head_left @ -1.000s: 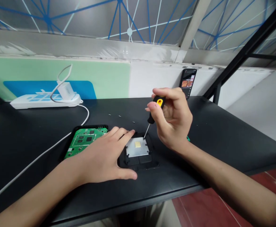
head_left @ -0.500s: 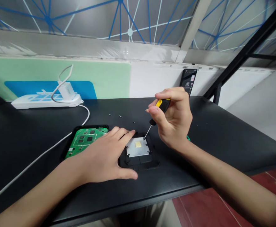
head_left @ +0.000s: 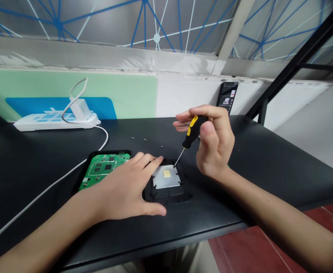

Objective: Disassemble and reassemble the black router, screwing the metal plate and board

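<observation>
My right hand (head_left: pixel 217 140) is around the black and yellow handle of a screwdriver (head_left: pixel 193 132), its grip loose, with the thumb lifted off the near side. The screwdriver leans, and its tip meets the upper right corner of a silver metal plate (head_left: pixel 162 182). A pale yellow square pad (head_left: pixel 166 173) sits on the plate, which lies inside a black plastic housing (head_left: pixel 180 198). My left hand (head_left: pixel 126 191) lies spread over the left side of the housing, thumb and fingers apart. Partly hidden behind it is a green circuit board (head_left: pixel 102 165) in a black casing.
Several small screws (head_left: pixel 145 139) lie beyond the housing on the black table (head_left: pixel 257 167). A white power strip (head_left: pixel 41 123) with a charger (head_left: pixel 81 109) stands at the back left, its white cable (head_left: pixel 49 187) running across the table. A phone (head_left: pixel 226 99) leans against the wall.
The fingers of my right hand have loosened and spread around the screwdriver handle, and the hand has turned. The screwdriver tip and my left hand stay in place.
</observation>
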`<state>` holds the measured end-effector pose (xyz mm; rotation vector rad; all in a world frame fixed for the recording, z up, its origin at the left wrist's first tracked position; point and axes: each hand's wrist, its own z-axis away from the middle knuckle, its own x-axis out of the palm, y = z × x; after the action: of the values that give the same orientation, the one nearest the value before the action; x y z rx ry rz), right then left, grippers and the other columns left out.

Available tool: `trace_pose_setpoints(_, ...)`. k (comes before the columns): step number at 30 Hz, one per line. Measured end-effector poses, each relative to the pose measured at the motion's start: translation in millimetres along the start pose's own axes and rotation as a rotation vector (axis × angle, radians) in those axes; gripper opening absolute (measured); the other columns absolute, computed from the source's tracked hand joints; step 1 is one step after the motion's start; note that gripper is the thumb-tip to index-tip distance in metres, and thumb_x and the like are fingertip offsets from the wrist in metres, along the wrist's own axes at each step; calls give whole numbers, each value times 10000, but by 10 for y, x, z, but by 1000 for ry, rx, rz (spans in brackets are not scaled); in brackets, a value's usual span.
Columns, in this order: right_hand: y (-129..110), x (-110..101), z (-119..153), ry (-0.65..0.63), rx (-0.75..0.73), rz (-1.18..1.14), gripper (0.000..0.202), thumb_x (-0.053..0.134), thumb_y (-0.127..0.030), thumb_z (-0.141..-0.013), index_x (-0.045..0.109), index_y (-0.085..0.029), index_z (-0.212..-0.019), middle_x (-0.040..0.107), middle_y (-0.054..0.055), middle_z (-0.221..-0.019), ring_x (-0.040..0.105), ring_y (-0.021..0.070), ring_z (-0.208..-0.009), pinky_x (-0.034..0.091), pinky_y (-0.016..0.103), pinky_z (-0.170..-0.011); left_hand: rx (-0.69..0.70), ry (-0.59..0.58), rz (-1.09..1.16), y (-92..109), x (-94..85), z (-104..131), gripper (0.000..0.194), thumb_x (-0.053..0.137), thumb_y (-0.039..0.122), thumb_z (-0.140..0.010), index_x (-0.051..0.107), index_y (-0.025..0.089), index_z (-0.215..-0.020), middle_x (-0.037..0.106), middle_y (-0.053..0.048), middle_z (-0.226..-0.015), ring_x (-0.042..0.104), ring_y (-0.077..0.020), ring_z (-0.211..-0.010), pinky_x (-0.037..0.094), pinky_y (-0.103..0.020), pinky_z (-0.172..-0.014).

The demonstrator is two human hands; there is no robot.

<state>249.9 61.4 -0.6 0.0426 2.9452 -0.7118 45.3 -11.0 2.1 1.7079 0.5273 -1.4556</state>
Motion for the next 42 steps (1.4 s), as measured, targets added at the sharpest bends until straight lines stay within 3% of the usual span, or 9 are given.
trace_pose_setpoints(5,35,-14,-30,-58,-36,23,372,642,-558,-886,594,-352,-1192,581,56,-1129,675,205,-829,642,385,-654,6,-3,-12,-5,-1,-11,993,685,688,-783,351,123,-1528,513,-185,-1436,472,-379,-1302,407,-527,-1094)
trace_pose_setpoints(8,32,-18,-49,-14,-65,57,357,709,-519,-849,647,-322,-1141,570,60,-1083,647,195,-815,636,362,-617,-2,-18,-17,5,-16,-13,990,682,683,-791,347,117,-1531,510,-183,-1436,469,-375,-1299,414,-521,-1089)
trace_pose_setpoints(13,-26,6,-51,69,-33,74,190,542,-319,-1000,653,-279,-1149,664,26,-967,666,145,-747,618,317,-634,-8,-27,-17,5,-15,3,1030,678,700,-788,330,89,-1541,496,-184,-1447,451,-377,-1318,401,-515,-1107)
trace_pose_setpoints(18,-27,23,-28,85,2,-82,285,363,-355,-1061,625,-276,-1141,711,15,-963,711,149,-741,614,325,-640,-8,-25,-21,-2,1,2,1040,682,704,-783,329,87,-1543,499,-182,-1443,453,-372,-1311,406,-504,-1101)
trace_pose_setpoints(22,-18,-14,-34,59,-47,30,247,495,-478,-999,644,-310,-1101,656,29,-1007,688,173,-767,620,344,-609,-9,-30,-22,6,-6,-8,1037,690,685,-788,332,69,-1541,501,-189,-1445,454,-373,-1315,394,-498,-1113)
trace_pose_setpoints(25,-25,-33,-51,82,-93,165,140,644,-382,-937,680,-321,-1058,635,19,-957,644,164,-759,615,322,-589,-10,-26,-23,8,-9,-9,1035,698,679,-783,334,75,-1540,504,-187,-1446,456,-374,-1319,388,-499,-1118)
trace_pose_setpoints(30,-16,-7,-51,98,-37,101,193,523,-288,-1006,673,-276,-1126,654,17,-953,665,141,-756,623,310,-614,-11,-34,-24,8,-4,-5,1044,694,685,-782,327,73,-1545,493,-185,-1459,447,-372,-1330,377,-499,-1130)
trace_pose_setpoints(35,7,8,-28,75,9,-58,258,384,-333,-1053,624,-279,-1132,713,29,-1023,719,177,-840,626,330,-633,-17,-29,-14,4,-8,0,1033,691,693,-777,342,89,-1538,503,-184,-1447,456,-380,-1321,404,-499,-1104)
trace_pose_setpoints(42,18,-14,-75,92,-138,144,170,632,-410,-941,660,-276,-1043,568,32,-956,621,160,-797,583,299,-546,2,-6,-19,-7,10,-5,1019,678,701,-782,344,102,-1537,515,-176,-1439,471,-378,-1310,405,-511,-1101)
